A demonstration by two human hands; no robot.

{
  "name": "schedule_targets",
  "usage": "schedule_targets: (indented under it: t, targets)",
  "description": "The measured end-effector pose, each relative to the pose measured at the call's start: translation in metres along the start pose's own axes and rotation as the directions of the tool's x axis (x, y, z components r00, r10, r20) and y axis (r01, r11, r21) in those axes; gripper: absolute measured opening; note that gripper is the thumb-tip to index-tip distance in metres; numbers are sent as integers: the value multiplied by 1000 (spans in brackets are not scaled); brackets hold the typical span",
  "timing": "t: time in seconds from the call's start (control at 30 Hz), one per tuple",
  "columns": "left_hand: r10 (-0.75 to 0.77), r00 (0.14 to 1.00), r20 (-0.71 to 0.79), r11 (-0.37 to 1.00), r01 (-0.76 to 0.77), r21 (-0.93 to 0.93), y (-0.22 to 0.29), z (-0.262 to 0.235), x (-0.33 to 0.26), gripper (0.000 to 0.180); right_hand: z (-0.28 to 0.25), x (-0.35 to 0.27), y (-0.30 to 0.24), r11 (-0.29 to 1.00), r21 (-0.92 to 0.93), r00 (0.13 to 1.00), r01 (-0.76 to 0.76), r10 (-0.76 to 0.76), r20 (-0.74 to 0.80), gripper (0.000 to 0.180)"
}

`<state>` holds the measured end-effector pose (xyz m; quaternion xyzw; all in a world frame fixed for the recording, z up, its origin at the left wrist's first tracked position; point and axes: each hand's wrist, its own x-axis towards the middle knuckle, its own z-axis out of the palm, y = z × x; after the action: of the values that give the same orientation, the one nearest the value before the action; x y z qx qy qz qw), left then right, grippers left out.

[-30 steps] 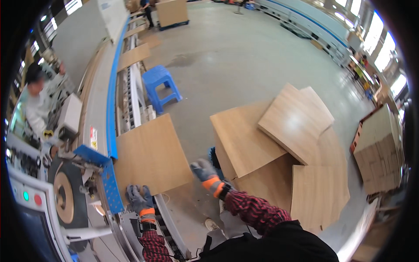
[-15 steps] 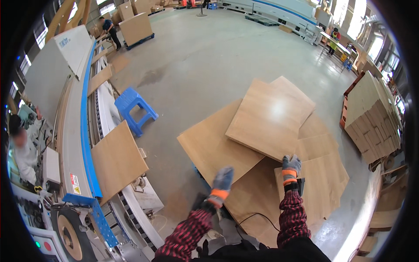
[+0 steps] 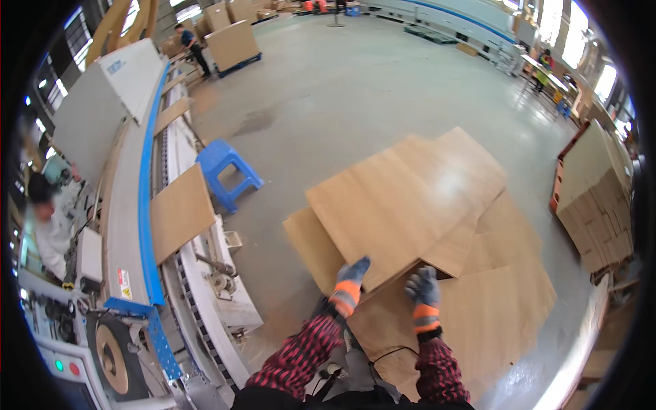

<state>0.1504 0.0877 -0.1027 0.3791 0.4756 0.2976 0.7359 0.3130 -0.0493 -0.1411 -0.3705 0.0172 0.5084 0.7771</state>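
Note:
A large light-brown wooden panel (image 3: 403,198) lies askew on top of a loose pile of similar panels. My left hand (image 3: 350,281), in a grey glove with an orange band, closes on its near corner, thumb on top. At the panel's near right edge is my right hand (image 3: 424,287), gloved the same way. Its fingers are loosely bent and apart, just short of the edge, over a lower panel (image 3: 495,314). A dark gap shows under the top panel beside it.
Left, a long machine with a blue rail (image 3: 145,205) carries a wooden panel (image 3: 183,213). A blue plastic stool (image 3: 229,171) stands beside it. A tall stack of panels (image 3: 594,198) is at right. A person in white (image 3: 53,232) is behind the machine; others are farther off.
The top panel has turned clockwise and come left, its near corner now at my left hand. My left hand has taken hold there. My right hand has moved left and nearer, off the corner.

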Motion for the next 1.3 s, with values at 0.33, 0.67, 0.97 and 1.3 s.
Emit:
schedule_targets:
  t: [0.33, 0.67, 0.97, 1.3]
  targets:
    - [-135, 989, -55, 991, 134, -22, -66, -242, -209, 34, 21, -38, -35, -191, -980, 904, -55, -426, 32, 40]
    - [-85, 836, -541, 938, 250, 239, -31, -266, -376, 47, 16, -91, 65, -386, -842, 914, 378, 12, 405, 32]
    - [562, 554, -615, 504, 360, 785, -57, -270, -436, 53, 50, -217, 258, 286, -957, 980, 44, 172, 97, 37]
    - [816, 400, -417, 341, 248, 907, -44, -335, -338, 45, 192, -175, 274, 367, -928, 945, -63, 322, 63, 42]
